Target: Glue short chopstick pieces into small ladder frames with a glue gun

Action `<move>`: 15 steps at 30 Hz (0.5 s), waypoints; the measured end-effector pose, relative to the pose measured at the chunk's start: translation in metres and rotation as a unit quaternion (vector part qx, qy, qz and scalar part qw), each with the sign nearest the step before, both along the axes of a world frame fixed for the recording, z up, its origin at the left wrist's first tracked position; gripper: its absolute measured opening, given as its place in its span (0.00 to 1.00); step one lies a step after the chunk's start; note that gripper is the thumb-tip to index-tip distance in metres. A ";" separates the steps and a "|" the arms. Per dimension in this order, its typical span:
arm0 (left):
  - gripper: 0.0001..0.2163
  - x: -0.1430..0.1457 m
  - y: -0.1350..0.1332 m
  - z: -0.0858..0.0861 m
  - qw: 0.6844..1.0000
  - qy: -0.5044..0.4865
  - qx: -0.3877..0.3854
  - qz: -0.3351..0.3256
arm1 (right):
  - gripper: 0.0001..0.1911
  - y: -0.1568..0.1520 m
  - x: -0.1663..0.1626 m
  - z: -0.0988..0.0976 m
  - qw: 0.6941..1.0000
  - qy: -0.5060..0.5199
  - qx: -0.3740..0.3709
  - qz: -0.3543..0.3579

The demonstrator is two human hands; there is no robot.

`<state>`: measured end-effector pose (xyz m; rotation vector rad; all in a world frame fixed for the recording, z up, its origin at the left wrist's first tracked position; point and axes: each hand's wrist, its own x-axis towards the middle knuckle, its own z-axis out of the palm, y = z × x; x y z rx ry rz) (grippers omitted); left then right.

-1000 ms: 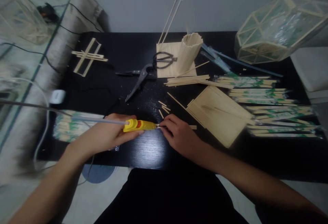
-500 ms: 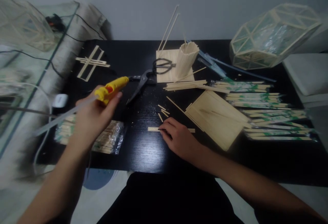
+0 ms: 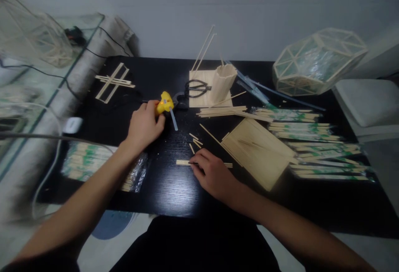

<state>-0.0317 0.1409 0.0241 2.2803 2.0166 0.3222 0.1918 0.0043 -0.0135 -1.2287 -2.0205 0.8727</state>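
Observation:
My left hand (image 3: 145, 123) is closed round a yellow glue gun (image 3: 165, 102), low over the table beside the dark scissors (image 3: 197, 88). A translucent glue stick (image 3: 173, 119) pokes out of the gun toward me. My right hand (image 3: 213, 176) rests on the table with its fingers closed on a few thin wooden sticks (image 3: 183, 162) lying side by side. Their middle is hidden under my fingers, and the ends show on both sides. Just beyond lie several short cut stick pieces (image 3: 195, 140).
A wooden panel (image 3: 260, 151) lies to the right, near packs of wrapped chopsticks (image 3: 324, 149). Behind stands a stick-built cylinder (image 3: 222, 84) on a square base. Crossed stick frames (image 3: 114, 83) lie at back left, a bagged chopstick pack (image 3: 84, 160) at front left, a geometric frame (image 3: 318, 62) at back right.
My left hand has moved right and lowered the glue gun toward the table by the scissors, turning it so the glue stick points toward me. My right hand stays on the sticks.

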 end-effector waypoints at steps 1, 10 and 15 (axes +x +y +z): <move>0.22 0.000 0.001 -0.001 1.000 0.002 -0.002 -0.005 | 0.06 0.000 0.000 0.000 1.000 0.002 0.000 -0.001; 0.22 -0.005 -0.015 0.004 0.999 -0.023 0.008 -0.032 | 0.07 -0.001 0.002 0.002 1.000 0.003 -0.009 -0.002; 0.10 -0.004 -0.057 0.011 0.984 -0.153 0.056 -0.078 | 0.07 -0.001 0.003 0.003 1.000 0.003 -0.012 -0.001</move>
